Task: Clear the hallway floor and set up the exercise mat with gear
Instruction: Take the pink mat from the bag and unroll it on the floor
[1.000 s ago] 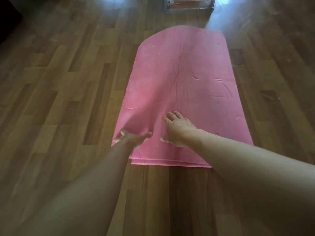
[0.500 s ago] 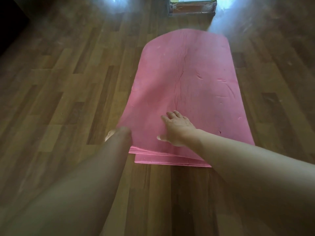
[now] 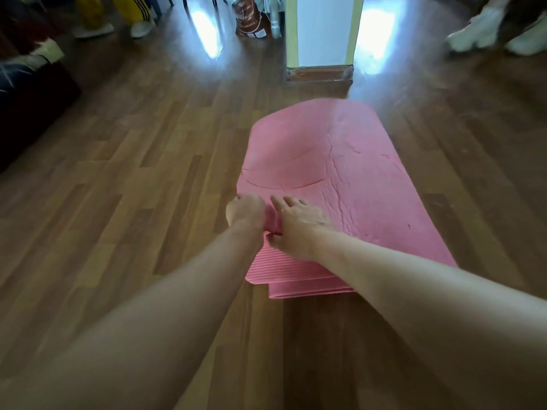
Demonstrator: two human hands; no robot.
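Wood-plank flooring (image 3: 133,202) runs through the hallway up to a white post (image 3: 321,34) with a taped base, and we take that post as our marker. On our side of the post, just short of its base, the pink mat (image 3: 349,173) lies on the boards, folded into layers, with the stacked ends and a strip of ribbed underside showing at the end farthest from the post. Left of the post stands a brown bag (image 3: 251,22), farther left are yellow striped trousers (image 3: 130,10), and well to the right of the post we see white shoes (image 3: 473,37). Our left hand (image 3: 245,213) curls at the mat's left edge, at the end away from the post, and seems to grip the top layer, though its fingers are mostly hidden. Our right hand (image 3: 299,224) rests just beside it on top of the mat, fingers straight, thumb against a raised fold between the two hands; we cannot tell whether that thumb pinches the fold. We judge the foam light, soft and floppy: it should sag and crease instead of holding flat, and its dented face suggests it marks easily. We would take the top layer by its two corners, hands wide apart, and peel it open slowly so it does not buckle
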